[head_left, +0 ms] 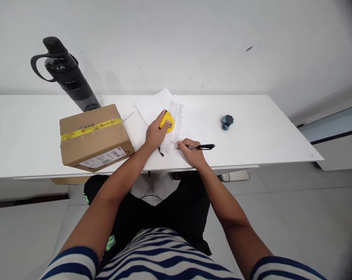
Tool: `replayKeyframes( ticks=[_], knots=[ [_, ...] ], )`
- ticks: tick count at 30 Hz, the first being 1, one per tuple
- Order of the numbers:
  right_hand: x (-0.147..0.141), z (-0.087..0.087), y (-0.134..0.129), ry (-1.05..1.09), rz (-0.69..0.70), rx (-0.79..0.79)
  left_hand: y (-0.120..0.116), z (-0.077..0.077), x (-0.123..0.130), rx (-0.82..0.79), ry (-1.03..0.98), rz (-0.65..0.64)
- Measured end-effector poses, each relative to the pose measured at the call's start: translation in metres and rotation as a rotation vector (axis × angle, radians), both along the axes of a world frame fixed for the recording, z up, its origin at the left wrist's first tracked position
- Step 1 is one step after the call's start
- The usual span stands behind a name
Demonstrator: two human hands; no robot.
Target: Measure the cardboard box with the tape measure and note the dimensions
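Your left hand (155, 137) is closed around a rounded yellow tape measure (167, 122), over a white paper sheet covered in small dark writing (178, 116), while your right hand (194, 154) pinches a slim black pen (205, 147) at the writing's near right edge. To the left sits a brown cardboard box banded with yellow tape (94, 134), a tall black bottle (72, 79) standing beyond it; well apart to the right, a small blue-and-black object (227, 122) rests on the long white table (260, 142).
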State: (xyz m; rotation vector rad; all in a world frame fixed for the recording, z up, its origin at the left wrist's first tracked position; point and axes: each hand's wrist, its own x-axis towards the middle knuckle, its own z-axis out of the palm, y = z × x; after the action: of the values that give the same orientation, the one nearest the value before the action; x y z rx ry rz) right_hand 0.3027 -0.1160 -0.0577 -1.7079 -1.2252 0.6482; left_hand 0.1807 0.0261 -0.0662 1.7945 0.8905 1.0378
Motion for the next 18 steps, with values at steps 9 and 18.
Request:
replayKeyframes(
  ticks=[9,18],
  knots=[
    [0.0005,-0.0008,0.0002,0.020,0.044,-0.011,0.0020,0.0002,-0.0007,-0.055,-0.047,-0.018],
    [-0.0015,-0.0008,-0.0008,0.027,-0.012,0.020,-0.0043,0.0046,-0.0054,-0.026,-0.018,0.032]
  ],
)
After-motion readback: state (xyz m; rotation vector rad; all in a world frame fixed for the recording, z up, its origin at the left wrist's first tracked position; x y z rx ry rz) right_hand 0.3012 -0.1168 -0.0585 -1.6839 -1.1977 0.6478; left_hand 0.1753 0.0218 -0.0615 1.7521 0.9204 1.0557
